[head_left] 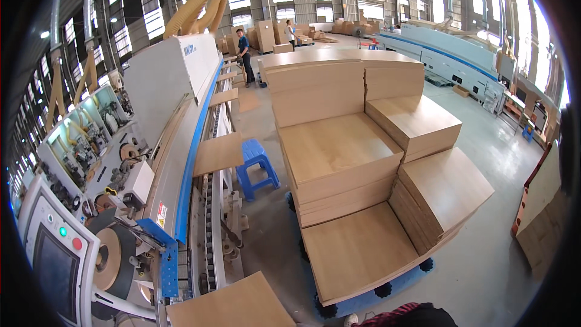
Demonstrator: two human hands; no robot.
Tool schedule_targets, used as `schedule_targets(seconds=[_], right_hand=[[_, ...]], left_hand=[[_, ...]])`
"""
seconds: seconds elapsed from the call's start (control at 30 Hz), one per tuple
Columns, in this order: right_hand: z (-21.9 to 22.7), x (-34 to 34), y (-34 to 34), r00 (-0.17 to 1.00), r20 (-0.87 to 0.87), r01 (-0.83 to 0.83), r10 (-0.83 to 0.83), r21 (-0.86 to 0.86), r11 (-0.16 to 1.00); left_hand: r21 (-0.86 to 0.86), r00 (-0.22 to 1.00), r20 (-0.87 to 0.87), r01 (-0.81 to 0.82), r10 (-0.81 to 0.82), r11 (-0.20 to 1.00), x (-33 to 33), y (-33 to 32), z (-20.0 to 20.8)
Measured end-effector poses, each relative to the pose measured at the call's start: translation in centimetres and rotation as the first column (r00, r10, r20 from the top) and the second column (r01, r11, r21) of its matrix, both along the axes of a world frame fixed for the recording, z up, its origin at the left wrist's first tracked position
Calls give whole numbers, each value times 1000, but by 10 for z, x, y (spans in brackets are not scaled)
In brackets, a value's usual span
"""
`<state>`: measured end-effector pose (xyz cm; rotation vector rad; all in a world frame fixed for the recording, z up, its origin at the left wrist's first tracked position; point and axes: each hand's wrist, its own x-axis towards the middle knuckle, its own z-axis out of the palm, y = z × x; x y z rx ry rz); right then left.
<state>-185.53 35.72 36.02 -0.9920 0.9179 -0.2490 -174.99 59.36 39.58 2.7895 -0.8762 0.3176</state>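
Neither of my hands shows in the head view. Only dark and red plaid clothing [402,316] comes in at the lower edge, right of the middle. A flat brown wood panel [233,304] lies at the machine's near end, cut off by the lower edge; whether a hand touches it is hidden. Close by on the right, stepped stacks of similar panels [357,245] rest on a blue pallet [402,287]. More brown panels [219,153] stick out from the machine's side farther along.
The long grey edge-banding machine [172,75] fills the left, with a control panel [57,260] nearest. A blue plastic stool [257,166] stands between machine and stacks. One person [244,54] stands at the machine's far end, another [291,33] beyond. A second long machine [442,54] is far right.
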Motion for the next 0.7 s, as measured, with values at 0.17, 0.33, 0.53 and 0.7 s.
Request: schedule_targets(seconds=[0.17, 0.33, 0.53, 0.7], right_hand=[[3, 32, 9, 1000, -2, -20, 20, -45, 999], [1, 62, 16, 999, 9, -32, 33, -68, 997], [-17, 98, 21, 999, 37, 12, -9, -104, 995], [-40, 140, -9, 993, -17, 101, -117, -378, 920]], left_hand=[[8, 993, 108, -40, 39, 999, 53, 10, -1], [-6, 993, 115, -34, 34, 999, 91, -8, 11], [-84, 996, 70, -52, 58, 995, 120, -40, 2], [-170, 983, 168, -46, 75, 984, 162, -79, -20]])
